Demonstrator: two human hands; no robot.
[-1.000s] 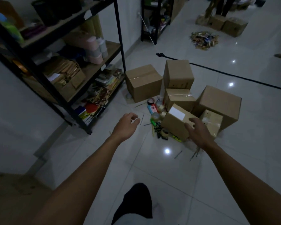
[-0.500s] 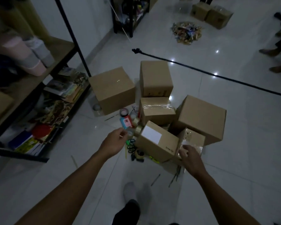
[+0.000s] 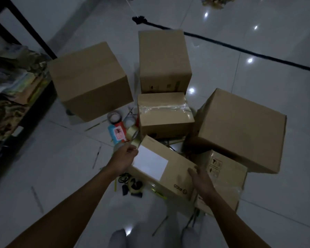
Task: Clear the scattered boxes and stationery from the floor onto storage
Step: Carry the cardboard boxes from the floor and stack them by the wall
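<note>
labelled box [image 3: 161, 169] lying lower centre; left hand [image 3: 123, 158] curling on its left corner, right hand [image 3: 201, 179] pressing right edge, fingers relaxed.

Tilted white-labelled cardboard box [image 3: 161, 167] among five others, stationery [image 3: 120, 131] beside.

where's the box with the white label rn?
In the head view, the box with the white label lies low at centre on the floor, between both hands: the left hand at its left corner, the right hand on its right end, just below the taped box.
</note>
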